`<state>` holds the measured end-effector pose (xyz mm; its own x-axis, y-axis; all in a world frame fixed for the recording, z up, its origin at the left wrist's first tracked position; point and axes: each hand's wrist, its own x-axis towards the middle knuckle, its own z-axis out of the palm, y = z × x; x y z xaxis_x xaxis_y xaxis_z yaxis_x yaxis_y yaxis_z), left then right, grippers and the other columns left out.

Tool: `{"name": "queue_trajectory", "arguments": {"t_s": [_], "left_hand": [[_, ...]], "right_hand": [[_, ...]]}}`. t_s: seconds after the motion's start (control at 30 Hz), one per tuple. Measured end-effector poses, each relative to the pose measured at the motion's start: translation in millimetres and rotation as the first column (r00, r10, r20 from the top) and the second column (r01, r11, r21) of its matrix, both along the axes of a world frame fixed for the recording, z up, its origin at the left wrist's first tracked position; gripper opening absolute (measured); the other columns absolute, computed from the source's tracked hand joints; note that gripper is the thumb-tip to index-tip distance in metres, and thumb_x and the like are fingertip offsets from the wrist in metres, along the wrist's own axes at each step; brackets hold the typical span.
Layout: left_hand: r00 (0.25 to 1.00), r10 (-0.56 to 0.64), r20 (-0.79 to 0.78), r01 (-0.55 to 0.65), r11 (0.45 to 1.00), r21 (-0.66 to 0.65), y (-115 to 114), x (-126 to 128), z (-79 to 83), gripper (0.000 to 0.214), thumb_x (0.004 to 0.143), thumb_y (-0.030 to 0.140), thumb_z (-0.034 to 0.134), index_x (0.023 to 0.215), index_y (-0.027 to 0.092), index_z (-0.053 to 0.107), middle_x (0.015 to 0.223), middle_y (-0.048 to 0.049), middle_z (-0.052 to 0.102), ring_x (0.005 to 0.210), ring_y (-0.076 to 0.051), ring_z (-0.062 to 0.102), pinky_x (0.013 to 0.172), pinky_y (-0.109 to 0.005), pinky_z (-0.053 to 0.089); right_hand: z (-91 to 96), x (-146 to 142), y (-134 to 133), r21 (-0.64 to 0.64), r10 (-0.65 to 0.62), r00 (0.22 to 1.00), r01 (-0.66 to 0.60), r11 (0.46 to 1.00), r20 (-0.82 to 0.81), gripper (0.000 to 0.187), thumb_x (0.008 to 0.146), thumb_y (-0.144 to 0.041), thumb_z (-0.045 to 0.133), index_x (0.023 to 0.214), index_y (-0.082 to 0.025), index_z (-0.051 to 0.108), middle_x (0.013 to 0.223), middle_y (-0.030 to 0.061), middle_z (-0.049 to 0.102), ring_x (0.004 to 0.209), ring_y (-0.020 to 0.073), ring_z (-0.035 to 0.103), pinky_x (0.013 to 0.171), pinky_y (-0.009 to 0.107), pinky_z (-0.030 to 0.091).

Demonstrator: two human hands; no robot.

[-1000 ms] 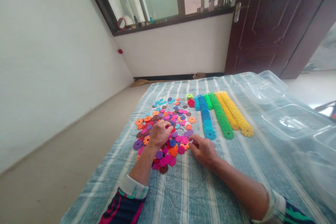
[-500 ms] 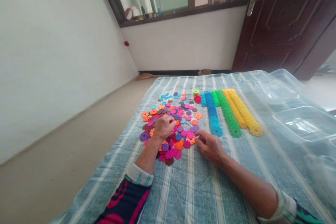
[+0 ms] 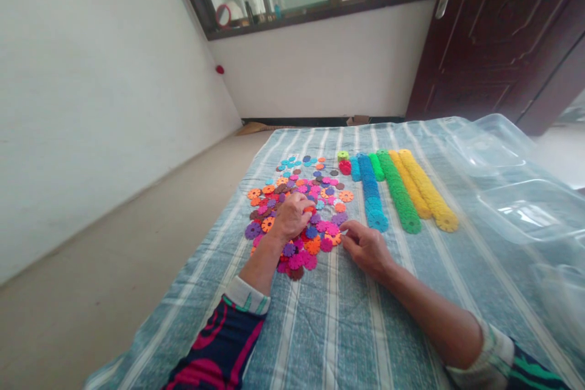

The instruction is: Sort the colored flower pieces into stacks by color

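Note:
A mixed pile of notched, flower-shaped plastic discs (image 3: 313, 246) in pink, orange, purple, blue and brown lies on the striped cloth. Over its middle is my left hand (image 3: 292, 216), fingers bent down and drawn together. An orange-red disc (image 3: 309, 209) shows right beneath its fingertips; whether they grip it is hidden. My right hand (image 3: 368, 248) rests at the pile's right edge, its fingers loosely curled with a small gap between thumb and forefinger. No disc shows in it. Its fingertips are close to the pink and orange discs there.
Overlapping rows of blue (image 3: 369, 186), green (image 3: 398, 192) and yellow (image 3: 428, 192) discs lie right of the pile. A short red stack (image 3: 345, 167) and a lime stack (image 3: 342, 155) stand behind. Clear plastic boxes (image 3: 525, 233) line the right side. A dark red door (image 3: 498, 30) stands beyond.
My left hand has shifted slightly right over the pile, and its fingers have come down by an orange-red disc. My right hand has stayed nearly in place. The view has tilted a little.

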<state>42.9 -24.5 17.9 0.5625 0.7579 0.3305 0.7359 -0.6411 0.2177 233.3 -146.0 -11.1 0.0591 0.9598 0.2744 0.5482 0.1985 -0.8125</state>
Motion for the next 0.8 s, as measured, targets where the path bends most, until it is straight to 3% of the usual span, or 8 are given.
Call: {"name": "queue_trajectory", "arguments": {"t_s": [0.23,0.53,0.8], "left_hand": [[0.996,0.019,-0.089,-0.021,1.0,-0.022,-1.9,1.2,-1.6,0.027,0.077,0.018,0.053,0.096,0.022,0.072,0.108,-0.0079,0.057,0.1,-0.022,0.055,0.089,-0.036,0.047],[0.998,0.045,-0.045,-0.048,0.997,-0.062,-1.9,2.9,-0.8,0.027,0.072,0.016,0.056,0.095,0.021,0.071,0.11,-0.0087,0.056,0.102,-0.024,0.054,0.093,-0.039,0.045],[1.0,-0.008,-0.004,0.007,0.997,-0.08,-1.9,3.3,1.6,0.023,0.07,0.012,0.054,0.088,0.017,0.067,0.099,-0.0087,0.06,0.095,-0.022,0.056,0.09,-0.037,0.046]], "right_hand": [[-1.1,1.5,0.1,0.004,0.002,1.0,-0.002,1.0,0.002,0.018,0.079,-0.025,0.051,0.09,-0.019,0.063,0.056,-0.0038,0.055,0.051,0.0113,0.047,0.052,0.022,0.031],[-1.2,2.8,-0.3,0.002,-0.001,1.0,0.001,1.0,0.011,0.019,0.08,-0.027,0.051,0.091,-0.019,0.063,0.057,-0.0039,0.055,0.051,0.0111,0.048,0.052,0.022,0.032],[0.5,3.6,-0.6,-0.013,0.012,1.0,-0.012,1.0,0.014,0.019,0.08,-0.028,0.05,0.091,-0.019,0.063,0.058,-0.0039,0.055,0.052,0.0112,0.048,0.053,0.022,0.033]]}}
